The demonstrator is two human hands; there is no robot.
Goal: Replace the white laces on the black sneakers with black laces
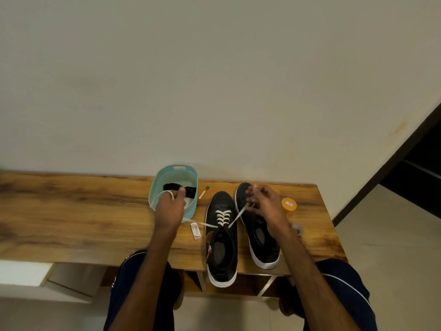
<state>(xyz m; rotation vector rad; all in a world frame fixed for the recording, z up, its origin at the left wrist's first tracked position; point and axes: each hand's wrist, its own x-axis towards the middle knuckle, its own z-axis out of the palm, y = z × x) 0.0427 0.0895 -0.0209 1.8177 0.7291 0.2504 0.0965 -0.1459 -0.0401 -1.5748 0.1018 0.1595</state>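
plain cream wall (214, 80), wooden table (71, 211), pale tiled floor (393, 247), dark doorway (420, 163).

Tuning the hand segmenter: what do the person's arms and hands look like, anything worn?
Left arm and right arm are bare, with no sleeves in view. Left hand and right hand are ungloved; no watch, ring or band visible.

No text can be read. Print too small to make out stands on the red-and-white label atop the orange jar (289, 204), right of the laced sneaker (222, 235), and on the white packet (195, 231) just left of that sneaker, on the desk (71, 211).
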